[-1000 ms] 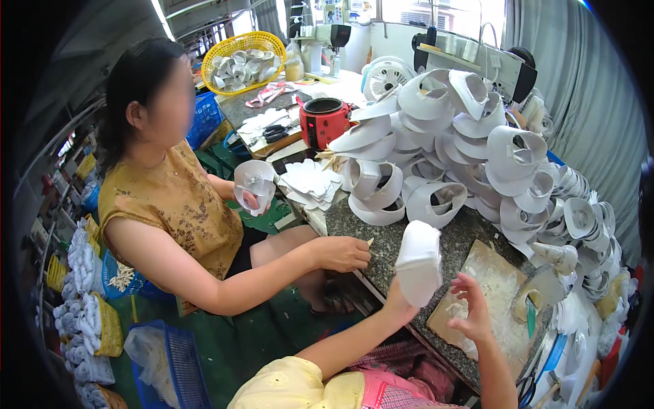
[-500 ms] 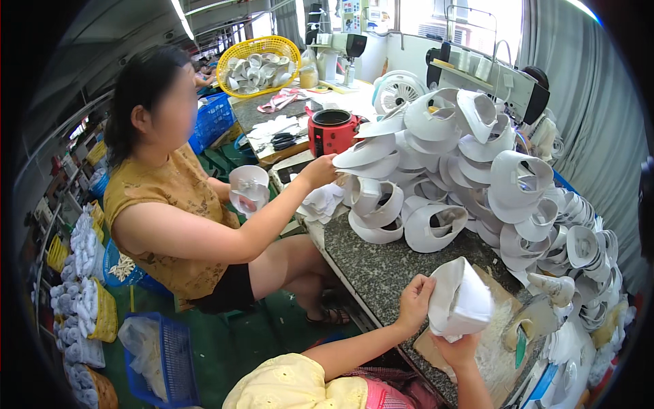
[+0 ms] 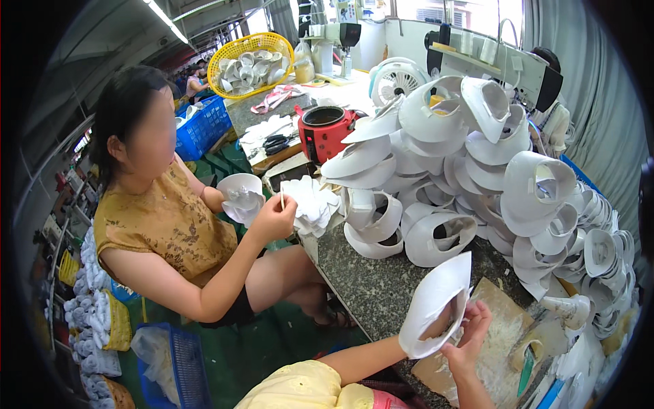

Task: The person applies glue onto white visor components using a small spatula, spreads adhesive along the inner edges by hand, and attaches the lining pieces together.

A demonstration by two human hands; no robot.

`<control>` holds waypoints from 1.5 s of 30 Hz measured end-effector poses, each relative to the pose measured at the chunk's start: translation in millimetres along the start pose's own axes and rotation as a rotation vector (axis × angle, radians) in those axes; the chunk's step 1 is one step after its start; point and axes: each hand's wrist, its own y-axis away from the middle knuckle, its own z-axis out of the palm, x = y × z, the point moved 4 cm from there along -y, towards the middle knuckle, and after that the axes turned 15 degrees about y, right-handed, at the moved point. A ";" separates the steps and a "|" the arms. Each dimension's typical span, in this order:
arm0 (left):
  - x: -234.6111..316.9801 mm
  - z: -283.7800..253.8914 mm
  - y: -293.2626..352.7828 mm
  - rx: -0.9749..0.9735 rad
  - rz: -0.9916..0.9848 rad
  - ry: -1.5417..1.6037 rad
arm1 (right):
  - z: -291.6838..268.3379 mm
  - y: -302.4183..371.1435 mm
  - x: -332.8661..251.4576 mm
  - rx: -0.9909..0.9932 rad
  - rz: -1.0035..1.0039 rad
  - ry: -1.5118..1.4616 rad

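Observation:
A white, curved shell piece that looks like a shoe upper (image 3: pixel 428 304) is held up over the near edge of the granite-topped table (image 3: pixel 354 273), its opening toward my right hand. My left hand (image 3: pixel 440 324) supports it from behind and inside; its fingers are mostly hidden, with some skin showing through the opening. My right hand (image 3: pixel 467 335) grips the lower right rim, thumb and fingers closed at the edge. Below lies a worn board (image 3: pixel 494 327) covered with whitish residue. Beside it stand a glue-crusted container (image 3: pixel 528 341) and a green-handled tool (image 3: pixel 526 371).
A large heap of similar white pieces (image 3: pixel 436 123) covers the table's far right. To the left, a co-worker (image 3: pixel 177 232) holds another white piece (image 3: pixel 240 194) and a thin stick. A red pot (image 3: pixel 323 133), white fan (image 3: pixel 397 85), yellow basket (image 3: pixel 221 82) and blue crate (image 3: pixel 178 361) stand around.
The white piece has turned in my hands, its opening now facing right. My left hand has gone behind it and my right hand has risen to its rim. The co-worker's hand has drawn back from the heap.

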 end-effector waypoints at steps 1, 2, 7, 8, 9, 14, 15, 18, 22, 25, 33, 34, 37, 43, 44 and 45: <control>2.2 -0.7 -3.7 -0.070 0.128 0.075 | 1.7 -2.6 -5.2 0.071 -0.033 -0.001; 0.4 -4.1 -8.3 -0.140 0.250 0.154 | 2.8 -3.8 -8.8 0.147 -0.062 0.003; 43.3 -17.1 -25.5 0.463 0.695 -0.159 | 14.0 -10.7 5.3 0.075 -0.183 0.116; 42.9 -12.4 -24.1 0.448 0.691 -0.104 | 13.1 -14.6 4.0 0.135 -0.163 0.299; 40.0 -0.6 -21.5 0.358 0.639 -0.101 | 5.2 -19.2 -12.3 0.368 -0.126 0.099; 19.1 0.1 -9.1 0.136 0.446 0.044 | -35.2 -25.8 4.2 0.553 0.314 -0.384; 17.2 2.5 -5.4 0.048 0.418 -0.055 | -43.6 -22.3 12.9 0.532 0.364 -0.484; 22.5 8.3 4.8 -0.156 0.258 -0.229 | -69.7 -14.9 16.1 0.521 0.375 -0.555; 58.0 -9.3 12.9 -0.107 0.642 -1.139 | -89.0 -9.0 5.3 0.422 0.313 -0.328; 88.7 -14.5 13.2 0.037 0.493 -0.858 | -93.2 -7.7 -6.1 0.315 0.182 -0.130; 33.1 20.7 7.8 -0.099 0.185 -0.563 | -81.8 9.7 -2.3 0.312 0.168 -0.324; 14.7 12.3 13.0 -0.054 -0.066 -0.308 | -77.9 13.8 1.4 0.387 0.168 -0.433; -4.3 10.0 29.1 0.066 -0.101 -0.028 | -64.7 26.2 7.7 0.475 0.224 -0.476; 18.2 12.6 23.6 0.053 0.250 -0.337 | -92.7 60.4 -6.4 0.424 0.051 0.316; 26.2 12.7 22.3 0.031 0.301 -0.372 | -100.5 70.9 -27.9 0.395 -0.211 0.897; 37.8 12.2 20.6 0.024 0.361 -0.382 | -117.5 82.7 -39.7 0.430 -0.264 0.945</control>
